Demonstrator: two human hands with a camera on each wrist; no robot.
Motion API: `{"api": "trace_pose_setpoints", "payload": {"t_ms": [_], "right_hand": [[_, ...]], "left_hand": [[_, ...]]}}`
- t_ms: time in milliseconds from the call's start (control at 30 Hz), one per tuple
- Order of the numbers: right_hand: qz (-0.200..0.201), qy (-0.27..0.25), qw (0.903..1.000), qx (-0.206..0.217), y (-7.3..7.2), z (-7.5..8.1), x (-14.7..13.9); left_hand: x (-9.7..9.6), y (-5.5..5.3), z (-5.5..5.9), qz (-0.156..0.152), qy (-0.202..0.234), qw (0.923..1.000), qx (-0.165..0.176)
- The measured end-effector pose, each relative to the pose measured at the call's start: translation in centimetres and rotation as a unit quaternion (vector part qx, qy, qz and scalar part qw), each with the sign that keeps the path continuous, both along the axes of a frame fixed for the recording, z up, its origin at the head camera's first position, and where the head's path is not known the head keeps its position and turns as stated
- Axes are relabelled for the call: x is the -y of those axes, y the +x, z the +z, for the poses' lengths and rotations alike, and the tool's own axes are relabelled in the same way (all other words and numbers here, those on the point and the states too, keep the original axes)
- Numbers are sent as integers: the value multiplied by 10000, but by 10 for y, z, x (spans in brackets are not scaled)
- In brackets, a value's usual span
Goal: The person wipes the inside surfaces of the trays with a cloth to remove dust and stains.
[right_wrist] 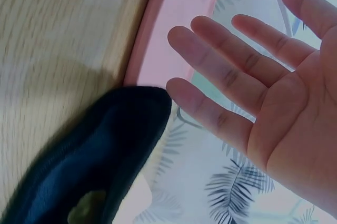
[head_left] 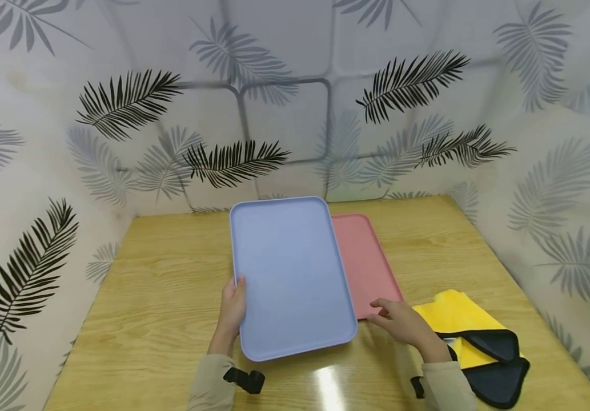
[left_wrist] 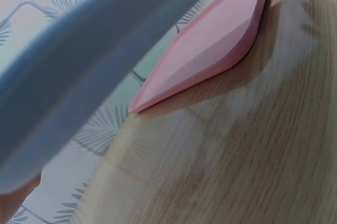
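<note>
My left hand grips the left long edge of a blue tray, thumb over the rim. The tray is raised and tilted above the table, and in the left wrist view its underside fills the upper left. Partly covered by it in the head view, a pink tray lies on the table. My right hand holds nothing and hovers by the pink tray's near right corner; its fingers are spread in the right wrist view. Beside that hand lies a folded yellow and black cloth, whose dark edge shows close to the fingers.
The wooden table has a glare spot near its front. Behind and at both sides hangs a pale curtain with a leaf print, close to the table's edges. Black straps sit round the wrists.
</note>
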State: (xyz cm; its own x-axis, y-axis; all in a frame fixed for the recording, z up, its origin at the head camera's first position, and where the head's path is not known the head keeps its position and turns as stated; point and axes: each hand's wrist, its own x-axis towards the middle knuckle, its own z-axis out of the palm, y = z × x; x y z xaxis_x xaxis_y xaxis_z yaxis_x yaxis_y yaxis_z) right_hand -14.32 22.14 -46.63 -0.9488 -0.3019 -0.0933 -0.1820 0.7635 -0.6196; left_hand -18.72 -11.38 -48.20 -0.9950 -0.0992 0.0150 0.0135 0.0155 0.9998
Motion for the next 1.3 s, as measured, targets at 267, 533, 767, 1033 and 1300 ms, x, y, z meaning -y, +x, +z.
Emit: {"api": "trace_pose_setpoints", "payload": {"t_ms": [267,533,767,1033,1300], "right_hand": [[-516,-15,9984,-224,1,15,-26],[-1433,494,9873,-478,3,30,-63],[-1943,1162,9724,-567,1,22,-88],[-2375,1792,9547,-11,-2,4,-104],[-2396,1629,9541,761,-6,-15,-110]], "left_hand": [[0,4,3,-117,41,9999,31],[-1,5,3,-45,-1,10000,43],[-1,4,1,-12,38,10000,-37],[-3,4,2,26,125,9999,-91],[-3,4,1,-59,113,9996,-237]]}}
